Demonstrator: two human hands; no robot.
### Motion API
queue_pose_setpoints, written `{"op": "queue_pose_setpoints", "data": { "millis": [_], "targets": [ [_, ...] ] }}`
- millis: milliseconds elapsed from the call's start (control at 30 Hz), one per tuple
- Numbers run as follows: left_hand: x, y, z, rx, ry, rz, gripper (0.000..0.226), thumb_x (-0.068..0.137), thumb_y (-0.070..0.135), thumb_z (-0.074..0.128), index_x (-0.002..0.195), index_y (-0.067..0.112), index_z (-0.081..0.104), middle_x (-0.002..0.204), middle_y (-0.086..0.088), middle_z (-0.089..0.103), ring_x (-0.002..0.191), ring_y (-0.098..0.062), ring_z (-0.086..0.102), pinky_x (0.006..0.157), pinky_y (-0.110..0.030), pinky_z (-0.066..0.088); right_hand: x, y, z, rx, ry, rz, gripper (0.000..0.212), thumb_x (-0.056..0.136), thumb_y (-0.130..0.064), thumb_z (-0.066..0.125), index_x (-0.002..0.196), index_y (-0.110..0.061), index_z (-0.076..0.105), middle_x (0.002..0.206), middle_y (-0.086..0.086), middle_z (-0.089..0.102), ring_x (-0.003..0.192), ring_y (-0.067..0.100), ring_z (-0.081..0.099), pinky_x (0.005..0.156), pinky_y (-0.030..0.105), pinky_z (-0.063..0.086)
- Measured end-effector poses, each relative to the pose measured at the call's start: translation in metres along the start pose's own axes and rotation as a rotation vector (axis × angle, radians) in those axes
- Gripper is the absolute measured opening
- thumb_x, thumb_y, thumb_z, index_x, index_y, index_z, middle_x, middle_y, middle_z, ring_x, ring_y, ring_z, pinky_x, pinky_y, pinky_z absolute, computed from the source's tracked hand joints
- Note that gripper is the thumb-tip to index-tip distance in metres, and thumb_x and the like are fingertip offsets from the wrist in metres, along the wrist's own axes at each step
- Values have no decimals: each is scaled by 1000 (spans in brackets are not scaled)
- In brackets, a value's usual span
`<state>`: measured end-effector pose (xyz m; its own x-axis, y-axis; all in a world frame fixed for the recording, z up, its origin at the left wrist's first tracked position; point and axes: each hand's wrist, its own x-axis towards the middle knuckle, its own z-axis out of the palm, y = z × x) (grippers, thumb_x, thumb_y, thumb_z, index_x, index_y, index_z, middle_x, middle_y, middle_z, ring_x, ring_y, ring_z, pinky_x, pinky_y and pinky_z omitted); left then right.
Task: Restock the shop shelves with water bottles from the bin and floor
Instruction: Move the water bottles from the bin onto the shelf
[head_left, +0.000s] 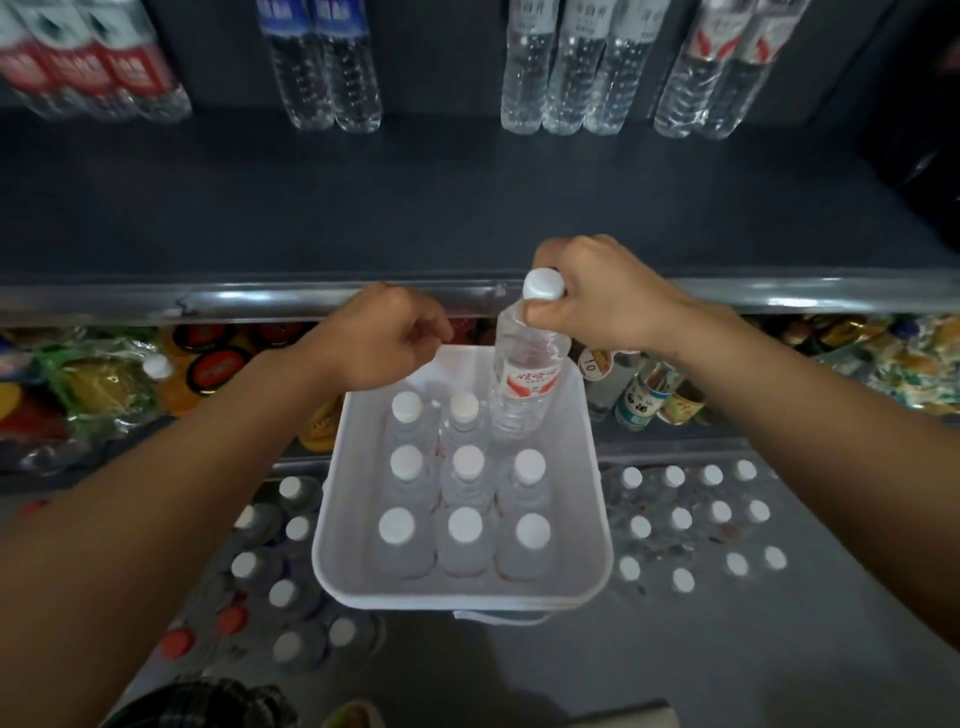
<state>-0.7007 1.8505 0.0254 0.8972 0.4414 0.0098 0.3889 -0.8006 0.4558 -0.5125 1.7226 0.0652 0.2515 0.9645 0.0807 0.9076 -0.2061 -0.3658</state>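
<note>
One bottle: the right hand (597, 296) has its grip pinched round the neck of a water bottle (527, 374) just under the white cap, likely so the body hangs upright and comes free of its neighbours.
Bottle position: lifted at the far right corner of the white bin (332, 545), its base seemingly just above the bin.
Left hand (384, 338): loosely curled, holding nothing, over the bin's far rim, probably ready to take the next one.
Bin stock: eight capped bottles (466, 525) stand in rows inside.
Floor stock: more capped bottles (680, 519) stand either side.
Shelf (467, 208): dark, bare at the front, with rows of bottles (566, 67) at the back; the lifted bottle likely goes there.
</note>
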Motion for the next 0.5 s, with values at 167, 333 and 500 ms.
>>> {"op": "queue_pose_setpoints", "data": {
  "millis": [167, 333, 500],
  "targets": [
    [6, 23, -24, 11, 43, 38, 20, 90, 11, 61, 105, 15, 72, 105, -2, 70, 91, -15, 62, 82, -27, 50, -1, -14, -33, 19, 44, -41, 24, 75, -31, 65, 81, -9, 61, 80, 4, 63, 76, 22, 59, 62, 35, 48],
    [8, 46, -43, 40, 68, 52, 19, 90, 13, 60, 104, 18, 71, 102, 0, 69, 85, -13, 60, 80, -29, 52, -6, -22, -59, 44, 95, -50, 21, 75, -30, 66, 79, -10, 63, 78, 3, 64, 74, 20, 60, 62, 37, 49],
    [12, 66, -58, 37, 121, 63, 21, 88, 13, 60, 105, 18, 71, 100, 1, 69, 86, -13, 62, 80, -30, 52, -11, -22, -90, 114, 160, -48, 18, 75, -29, 70, 76, -12, 63, 71, 1, 62, 66, 14, 57, 57, 32, 45]
  ]
}}
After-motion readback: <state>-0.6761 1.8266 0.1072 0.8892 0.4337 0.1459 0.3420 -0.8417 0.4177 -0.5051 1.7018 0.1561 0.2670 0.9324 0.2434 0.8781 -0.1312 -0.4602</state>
